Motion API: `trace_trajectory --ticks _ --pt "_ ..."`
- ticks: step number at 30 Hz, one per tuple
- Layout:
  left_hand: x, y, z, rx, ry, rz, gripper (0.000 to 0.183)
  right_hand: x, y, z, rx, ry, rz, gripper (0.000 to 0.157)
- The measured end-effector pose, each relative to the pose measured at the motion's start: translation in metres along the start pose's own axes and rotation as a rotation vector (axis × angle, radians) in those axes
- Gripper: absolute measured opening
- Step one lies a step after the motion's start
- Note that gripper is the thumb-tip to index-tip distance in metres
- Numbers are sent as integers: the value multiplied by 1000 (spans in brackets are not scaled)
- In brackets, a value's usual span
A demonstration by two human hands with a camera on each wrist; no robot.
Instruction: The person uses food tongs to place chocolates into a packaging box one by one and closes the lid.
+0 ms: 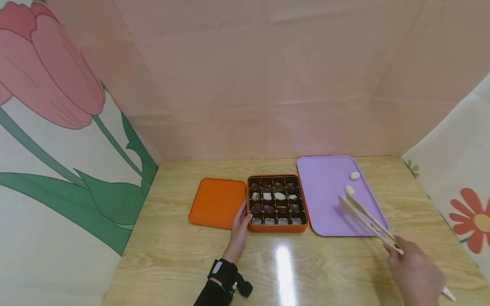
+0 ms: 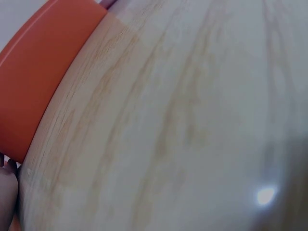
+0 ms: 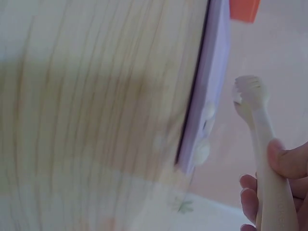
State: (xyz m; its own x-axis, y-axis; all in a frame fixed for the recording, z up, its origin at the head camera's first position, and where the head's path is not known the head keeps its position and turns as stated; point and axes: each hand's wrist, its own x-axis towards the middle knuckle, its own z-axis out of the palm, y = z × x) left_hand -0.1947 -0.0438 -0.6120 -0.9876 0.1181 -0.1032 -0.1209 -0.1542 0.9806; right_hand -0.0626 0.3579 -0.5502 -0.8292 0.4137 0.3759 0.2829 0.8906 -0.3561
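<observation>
An orange box (image 1: pixel 277 228) holds a black divided insert. Dark brown chocolates (image 1: pixel 269 208) fill two of its rows, white chocolates (image 1: pixel 280 196) lie in another, and the front row shows pale, shiny ribbing. My left hand (image 1: pixel 239 227) touches the box's left side near the front corner. My right hand (image 1: pixel 415 267) grips cream-coloured tongs (image 1: pixel 361 219), their tips above a purple tray (image 1: pixel 325 195). Just beyond the tips lies a white piece (image 1: pixel 349 190), with another white piece (image 1: pixel 355 175) farther back. In the right wrist view the tong tips (image 3: pixel 251 89) sit close together; whether they hold anything is unclear.
An orange lid (image 1: pixel 218 202) lies flat to the left of the box, close beside it. Wooden tabletop (image 1: pixel 172 263) extends in front. A pink sheet (image 1: pixel 268 85) rises behind the table, with flower-printed sheets (image 1: pixel 57 148) at both sides.
</observation>
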Motion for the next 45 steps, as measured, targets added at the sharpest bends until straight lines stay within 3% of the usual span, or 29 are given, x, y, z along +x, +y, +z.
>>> trace_trajectory --ticks 4,9,13,17,22,29,45 --pt "0 0 0 -3 9 3 56 -6 -31 -6 53 67 -84 37" --pt "1 1 0 4 21 -3 56 -11 -65 -5 120 147 -253 34" --pt "0 2 0 7 22 -6 55 -17 -88 3 148 154 -371 36" --pt "0 3 1 15 14 2 54 -26 -110 12 175 127 -433 37" --pt "-1 4 1 59 25 25 52 -35 -139 15 217 65 -454 37" --pt "-2 3 1 78 56 -19 48 -39 -164 24 218 -16 -473 38" --pt "-3 1 0 86 32 4 52 -35 -172 35 183 -141 -427 35"
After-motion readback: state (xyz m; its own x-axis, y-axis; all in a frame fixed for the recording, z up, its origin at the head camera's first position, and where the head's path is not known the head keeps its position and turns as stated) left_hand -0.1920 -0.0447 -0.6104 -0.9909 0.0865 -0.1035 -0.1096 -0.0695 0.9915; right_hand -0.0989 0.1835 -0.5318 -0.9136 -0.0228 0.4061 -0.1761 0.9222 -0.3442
